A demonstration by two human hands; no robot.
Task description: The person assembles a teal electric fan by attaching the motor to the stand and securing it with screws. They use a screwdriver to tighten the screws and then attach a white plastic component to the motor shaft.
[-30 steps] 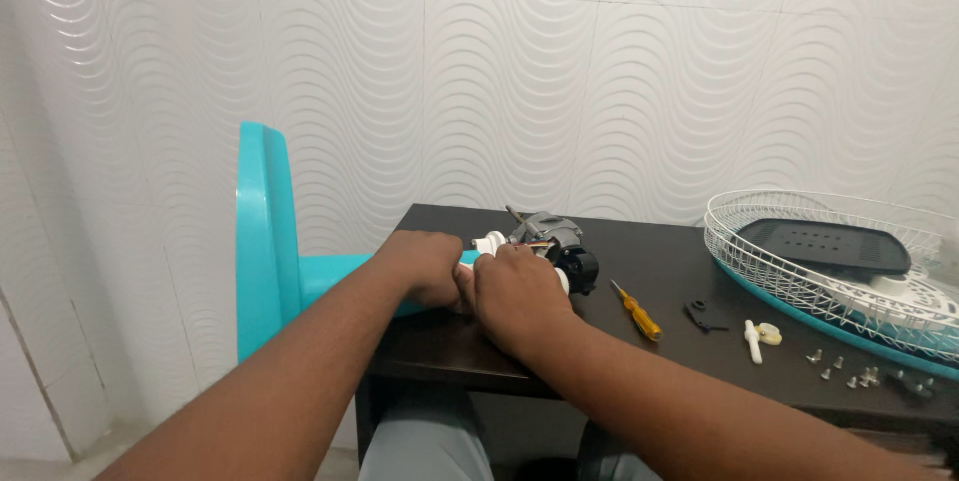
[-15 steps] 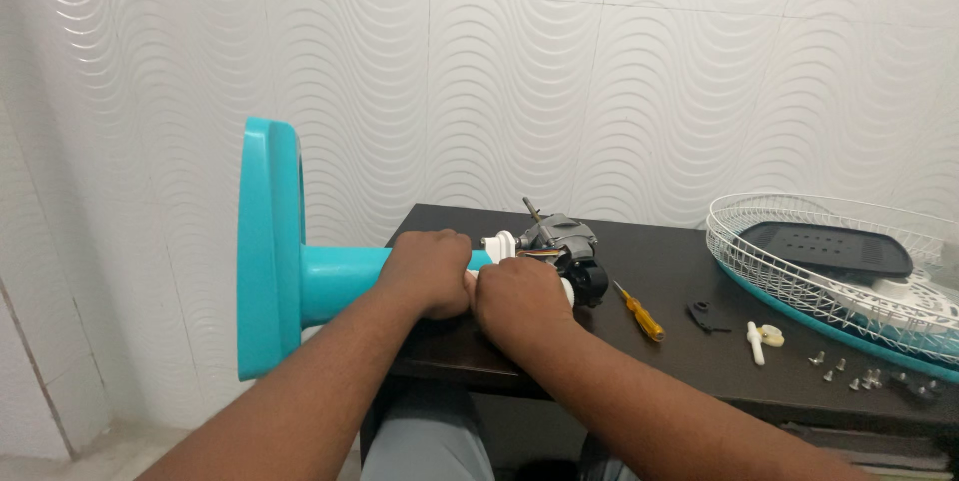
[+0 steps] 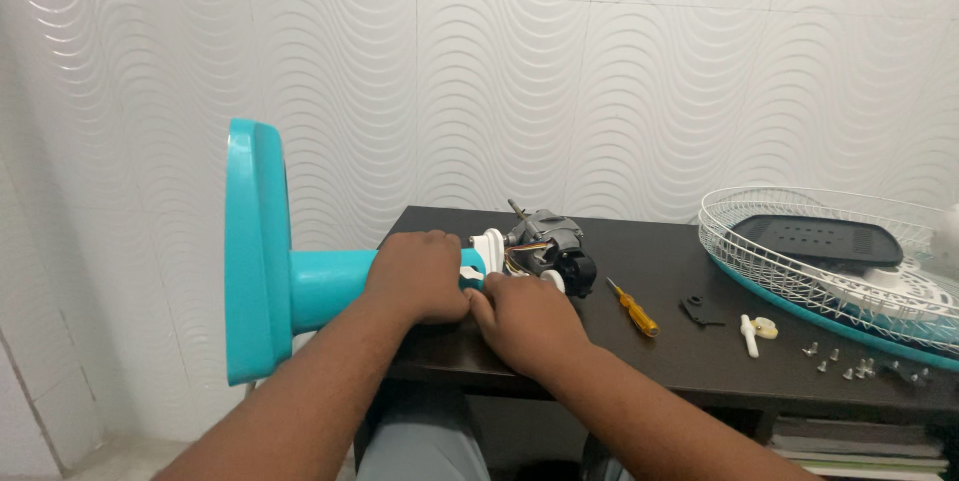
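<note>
Gripping the turquoise fan stand [image 3: 320,286] with the left hand [image 3: 420,276], fingers wrapped fully round its neck, base hanging off the table edge out to the left. Resting the right hand [image 3: 524,319] curled just beside the left, fingertips pressing at the white joint [image 3: 488,252] under the bare fan motor [image 3: 547,241]; cannot tell whether anything is pinched. Compared with a second ago: sitting higher and steadier on the dark table [image 3: 659,361], right hand sliding slightly back from the motor, exposing more wiring. Lying to the right of both hands: yellow-handled screwdriver [image 3: 633,308], loose screws [image 3: 849,369], white wire fan guard [image 3: 829,261].
</note>
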